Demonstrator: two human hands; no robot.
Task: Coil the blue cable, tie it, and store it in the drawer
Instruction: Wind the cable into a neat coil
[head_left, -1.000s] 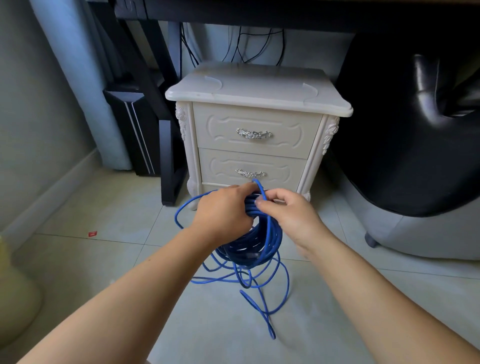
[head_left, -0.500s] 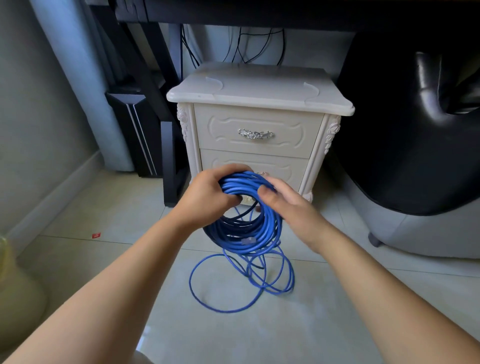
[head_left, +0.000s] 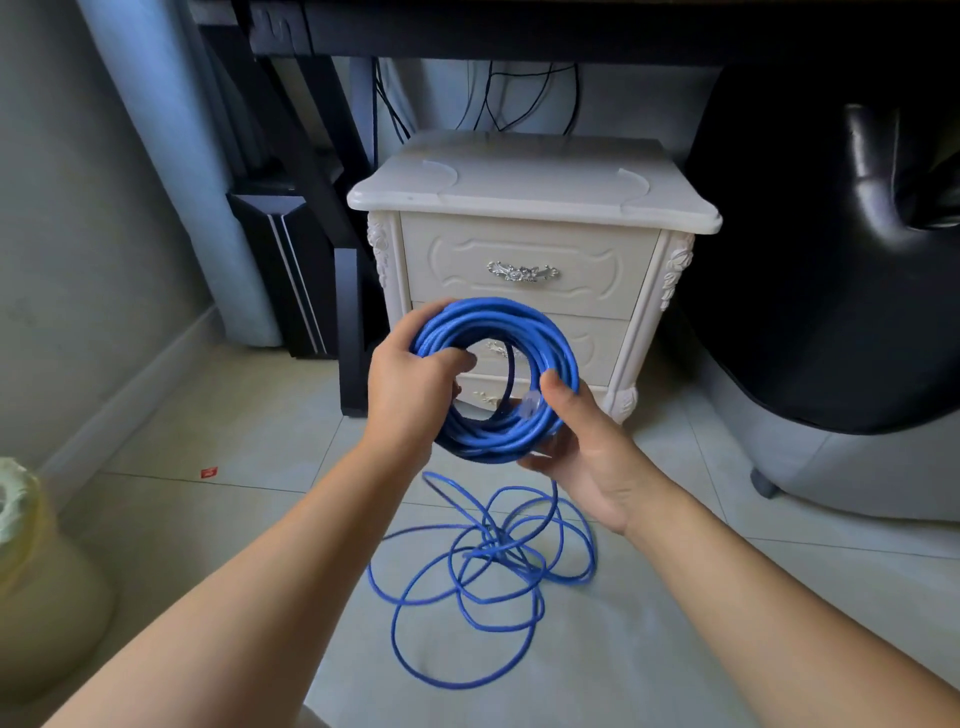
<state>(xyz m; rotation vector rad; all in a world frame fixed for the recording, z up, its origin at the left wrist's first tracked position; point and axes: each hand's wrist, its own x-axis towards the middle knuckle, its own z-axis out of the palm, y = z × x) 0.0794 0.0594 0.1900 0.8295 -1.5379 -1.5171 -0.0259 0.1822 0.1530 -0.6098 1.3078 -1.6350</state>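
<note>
Both hands, left hand (head_left: 410, 384) and right hand (head_left: 582, 447), clasped the blue cable (head_left: 498, 332) coil; floor loops at 6 o'clock risked snagging into knots.

Both drawers (head_left: 524, 270) shut, coil (head_left: 496, 374) and both hands hang right in front of lower one; top handle (head_left: 522, 272) clear above coil; loose cable loops (head_left: 483, 571) litter floor below hands; black chair (head_left: 831, 260) crowds cabinet's right; desk leg (head_left: 350, 322) tight on left; open tile far left.
</note>
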